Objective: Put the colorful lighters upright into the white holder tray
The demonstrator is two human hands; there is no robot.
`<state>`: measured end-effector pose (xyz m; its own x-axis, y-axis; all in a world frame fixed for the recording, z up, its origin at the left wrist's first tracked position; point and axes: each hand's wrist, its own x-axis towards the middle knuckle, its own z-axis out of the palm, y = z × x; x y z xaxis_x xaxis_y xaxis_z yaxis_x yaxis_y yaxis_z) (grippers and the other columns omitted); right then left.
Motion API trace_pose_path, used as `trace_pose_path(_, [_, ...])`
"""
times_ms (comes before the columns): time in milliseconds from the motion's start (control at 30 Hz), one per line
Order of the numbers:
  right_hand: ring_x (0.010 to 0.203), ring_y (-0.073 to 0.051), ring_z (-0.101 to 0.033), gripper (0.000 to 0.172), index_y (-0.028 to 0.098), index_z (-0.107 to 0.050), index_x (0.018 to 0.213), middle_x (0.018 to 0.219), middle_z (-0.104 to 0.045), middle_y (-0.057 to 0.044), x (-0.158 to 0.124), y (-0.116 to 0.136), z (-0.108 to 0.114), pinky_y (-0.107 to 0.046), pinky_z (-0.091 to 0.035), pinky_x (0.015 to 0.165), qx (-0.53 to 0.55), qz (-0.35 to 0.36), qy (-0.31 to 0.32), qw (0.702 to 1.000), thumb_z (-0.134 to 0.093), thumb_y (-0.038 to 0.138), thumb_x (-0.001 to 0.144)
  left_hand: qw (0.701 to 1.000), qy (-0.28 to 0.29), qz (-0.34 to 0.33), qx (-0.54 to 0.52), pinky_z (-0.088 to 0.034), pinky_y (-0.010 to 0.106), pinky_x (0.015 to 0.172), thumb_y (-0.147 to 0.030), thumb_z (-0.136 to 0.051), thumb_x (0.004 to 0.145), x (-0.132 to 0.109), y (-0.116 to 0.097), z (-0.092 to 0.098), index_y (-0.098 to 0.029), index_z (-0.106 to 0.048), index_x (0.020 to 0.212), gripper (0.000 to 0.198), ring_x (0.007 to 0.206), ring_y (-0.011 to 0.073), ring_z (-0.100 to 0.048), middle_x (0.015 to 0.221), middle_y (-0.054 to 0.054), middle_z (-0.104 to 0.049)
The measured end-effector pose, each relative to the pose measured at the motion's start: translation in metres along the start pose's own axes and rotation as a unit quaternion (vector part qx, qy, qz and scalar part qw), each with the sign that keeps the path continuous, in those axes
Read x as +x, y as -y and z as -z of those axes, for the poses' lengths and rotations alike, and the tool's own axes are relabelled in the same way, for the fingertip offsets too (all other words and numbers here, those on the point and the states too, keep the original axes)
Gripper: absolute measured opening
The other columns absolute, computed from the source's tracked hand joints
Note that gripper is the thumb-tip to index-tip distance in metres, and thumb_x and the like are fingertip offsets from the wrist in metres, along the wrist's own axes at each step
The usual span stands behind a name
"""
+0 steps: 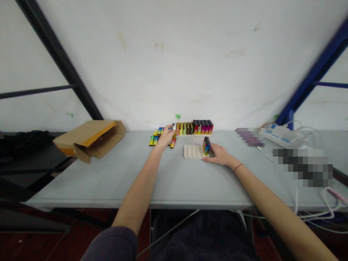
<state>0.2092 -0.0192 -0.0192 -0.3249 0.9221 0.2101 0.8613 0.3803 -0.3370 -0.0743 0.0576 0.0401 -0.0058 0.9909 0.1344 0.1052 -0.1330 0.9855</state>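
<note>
My left hand (166,138) is closed around a lighter with a silvery top (174,126), above loose lighters. Several brightly coloured lighters (153,140) lie flat beside and partly beneath that hand. A white tray with rows of round holes (192,152) rests on the table in front of me. One row of upright multicoloured lighters with black tops (206,145) stands at its right end. My right hand (220,155) grips the tray's right end, thumb along the near edge; its other fingers are partly hidden behind the lighters.
Against the wall stand upright yellow-green and brown lighters (186,128), beside a block of red and purple lighters (203,127). An open cardboard box (94,139) lies left. On the right are a power strip (285,135), cables and blurred-out objects (303,166).
</note>
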Motion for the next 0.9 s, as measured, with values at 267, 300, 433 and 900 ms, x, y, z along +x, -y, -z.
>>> trace_pose_path(267, [0.106, -0.035, -0.064, 0.063, 0.014, -0.06, 0.123, 0.12, -0.068, -0.018, 0.0, 0.002, 0.001, -0.044, -0.047, 0.091, -0.004, -0.002, -0.005, 1.0, -0.07, 0.059, 0.08, 0.992, 0.086, 0.011, -0.092, -0.038, 0.018, 0.046, -0.021, -0.06, 0.092, -0.028, -0.005, -0.036, -0.02, -0.049, 0.099, 0.013, 0.046, 0.0042, -0.048, 0.073, -0.006, -0.057])
trace_pose_path(300, [0.106, -0.035, -0.064, 0.063, 0.014, -0.06, 0.123, 0.12, -0.068, -0.018, 0.0, 0.002, 0.001, -0.045, -0.047, 0.091, -0.005, -0.002, -0.004, 1.0, -0.07, 0.059, 0.08, 0.992, 0.097, 0.013, -0.084, -0.036, 0.018, 0.044, -0.024, -0.06, 0.092, -0.03, -0.004, -0.037, -0.02, -0.048, 0.1, 0.015, 0.044, 0.004, -0.046, 0.072, -0.006, -0.057])
trace_pose_path(433, [0.108, -0.035, -0.063, 0.065, 0.013, -0.058, 0.124, 0.122, -0.067, -0.018, -0.001, 0.003, 0.001, -0.047, -0.046, 0.094, -0.005, -0.004, 0.0, 1.0, -0.069, 0.059, 0.08, 0.987, 0.126, 0.028, -0.096, -0.038, 0.018, 0.045, -0.035, -0.067, 0.089, -0.037, -0.001, -0.043, -0.024, -0.042, 0.107, 0.033, 0.042, 0.0064, -0.049, 0.068, -0.009, -0.057])
trace_pose_path(900, [0.108, -0.035, -0.062, 0.066, 0.012, -0.057, 0.126, 0.124, -0.066, -0.019, -0.001, 0.003, 0.002, -0.046, -0.046, 0.092, -0.003, -0.001, -0.001, 1.0, -0.07, 0.057, 0.08, 0.951, 0.105, 0.134, -0.259, -0.034, 0.02, 0.04, -0.076, -0.044, 0.088, -0.048, -0.006, -0.062, -0.02, -0.048, 0.072, 0.058, 0.037, 0.0076, -0.041, 0.05, -0.006, -0.043])
